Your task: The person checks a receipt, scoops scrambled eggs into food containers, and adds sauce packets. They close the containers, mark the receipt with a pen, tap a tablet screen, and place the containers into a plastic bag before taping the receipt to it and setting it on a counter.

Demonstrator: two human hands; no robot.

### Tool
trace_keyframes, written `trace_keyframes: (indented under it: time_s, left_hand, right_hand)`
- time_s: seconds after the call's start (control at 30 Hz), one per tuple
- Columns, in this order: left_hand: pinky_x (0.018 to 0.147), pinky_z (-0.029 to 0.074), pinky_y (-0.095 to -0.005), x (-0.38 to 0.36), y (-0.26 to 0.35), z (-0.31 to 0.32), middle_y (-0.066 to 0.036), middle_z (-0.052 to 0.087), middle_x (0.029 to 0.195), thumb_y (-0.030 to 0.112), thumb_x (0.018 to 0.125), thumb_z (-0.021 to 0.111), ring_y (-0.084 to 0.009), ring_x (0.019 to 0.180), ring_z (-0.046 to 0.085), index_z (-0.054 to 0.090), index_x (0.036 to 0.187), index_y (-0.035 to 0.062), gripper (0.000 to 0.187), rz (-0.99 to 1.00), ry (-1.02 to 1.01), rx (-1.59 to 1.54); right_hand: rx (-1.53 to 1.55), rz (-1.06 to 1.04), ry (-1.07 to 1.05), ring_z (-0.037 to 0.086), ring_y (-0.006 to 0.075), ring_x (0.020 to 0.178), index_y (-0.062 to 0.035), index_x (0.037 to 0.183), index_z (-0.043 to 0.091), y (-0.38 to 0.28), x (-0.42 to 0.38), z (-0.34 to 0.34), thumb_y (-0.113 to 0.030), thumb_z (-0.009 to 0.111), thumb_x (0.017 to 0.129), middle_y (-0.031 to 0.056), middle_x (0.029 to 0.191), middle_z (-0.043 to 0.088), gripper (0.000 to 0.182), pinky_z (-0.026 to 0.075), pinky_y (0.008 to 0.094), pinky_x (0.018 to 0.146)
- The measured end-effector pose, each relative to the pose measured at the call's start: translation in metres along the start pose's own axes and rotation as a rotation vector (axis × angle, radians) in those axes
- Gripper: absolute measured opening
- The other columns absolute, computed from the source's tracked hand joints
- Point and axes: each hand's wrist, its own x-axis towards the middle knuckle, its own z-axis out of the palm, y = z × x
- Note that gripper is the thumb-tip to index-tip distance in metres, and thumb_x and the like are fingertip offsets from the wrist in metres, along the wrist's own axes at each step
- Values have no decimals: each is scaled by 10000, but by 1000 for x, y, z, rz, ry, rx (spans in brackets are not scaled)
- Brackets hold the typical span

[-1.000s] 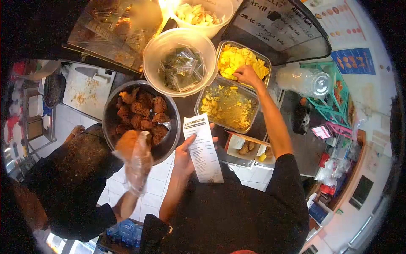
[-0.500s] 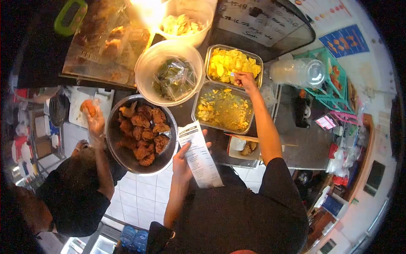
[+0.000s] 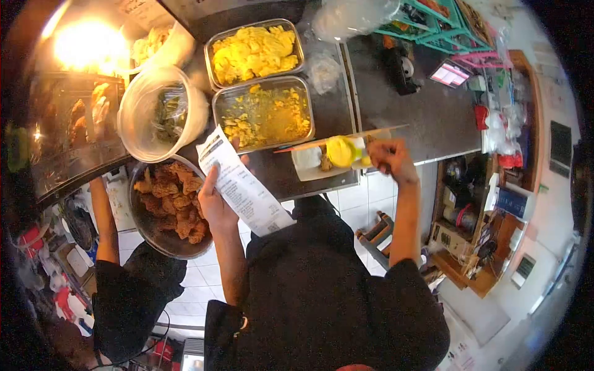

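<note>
My left hand (image 3: pixel 219 204) is closed on a long printed receipt (image 3: pixel 247 185), which hangs in front of my chest. To the right, my right hand (image 3: pixel 391 161) has its fingers pressed together at the right end of an open food box (image 3: pixel 309 168). Yellow food (image 3: pixel 343 151) lies in or just over that box; the utensil under it is too blurred to make out. Beyond the receipt are a metal tray of scattered yellow bits (image 3: pixel 266 114) and a fuller tray of yellow food (image 3: pixel 253 54).
A steel bowl of fried chicken (image 3: pixel 170 207) is at the left, beside a round plastic tub (image 3: pixel 162 111). A co-worker's arm (image 3: pixel 104 216) reaches up at far left. Phone (image 3: pixel 450 74), black object (image 3: pixel 399 68) and teal rack (image 3: pixel 427 25) are at the back right.
My right hand has moved from the full yellow tray down to the food box, where yellow food now shows. The view has shifted right. The co-worker's hand has gone out of sight.
</note>
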Motion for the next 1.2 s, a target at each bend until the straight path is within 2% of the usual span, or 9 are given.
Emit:
trace_keyframes:
  time_s: [0.23,0.47,0.57,0.7,0.8,0.93,1.0,1.07,1.2]
  left_hand:
    - [964,493,-541,25,-37,14,-223,386,1485,210,996,417,-399,1196,561,260,1498,23,558,-111,-43,109]
    - [951,507,-524,22,-53,23,-203,333,1521,196,991,426,-389,1180,564,240,1504,30,570,-160,-64,140]
    - [911,537,-507,17,-54,26,-211,347,1505,190,983,445,-380,1126,590,221,1512,37,595,-133,-6,157]
    - [878,549,-490,11,-48,18,-289,520,1288,208,979,463,-395,1022,636,199,1505,-15,629,-124,49,157]
    - [983,482,-542,10,-42,7,-232,336,1513,180,986,428,-409,1231,532,216,1509,18,588,-156,-45,30]
    - [955,502,-498,8,-39,5,-211,419,1462,211,963,477,-378,1148,581,278,1482,-7,597,-221,-98,-38]
    - [963,498,-480,7,-41,19,-170,443,1454,223,960,476,-348,1120,593,302,1463,-24,587,-59,-36,104]
    - [962,500,-484,5,-35,21,-176,430,1464,219,961,470,-352,1140,589,286,1470,-23,593,-51,-61,61]
    - [957,504,-497,-2,-19,18,-198,407,1477,221,970,441,-370,1178,576,270,1480,-11,586,-12,-103,36]
  right_hand:
    - [167,181,75,540,81,529,26,939,700,172,-11,30,-164,684,899,43,670,630,195,401,228,438]
    - [202,133,111,564,146,520,1,896,716,218,14,70,-160,719,869,65,697,657,163,433,279,469]
    - [-426,-524,232,629,331,671,-35,924,706,202,10,83,-42,671,794,150,757,650,135,506,368,593]
    - [-846,-584,158,613,315,754,-69,1125,645,209,-7,95,-19,623,796,116,799,559,334,524,425,636]
    - [-812,-672,277,601,313,655,-59,1062,675,213,-9,97,-26,658,824,107,760,563,240,493,402,550]
    - [-807,-748,313,607,279,614,-36,1012,690,216,-12,98,-42,657,852,119,761,611,163,487,369,524]
    - [-463,-714,377,600,214,608,11,1028,683,219,-5,95,-83,670,862,112,750,642,191,483,316,546]
    - [-229,-260,311,549,133,533,8,945,701,189,-13,79,-129,667,904,81,710,658,147,437,268,492]
    - [451,25,202,506,72,500,-35,937,699,111,-2,49,-122,665,911,32,685,621,98,370,201,417]
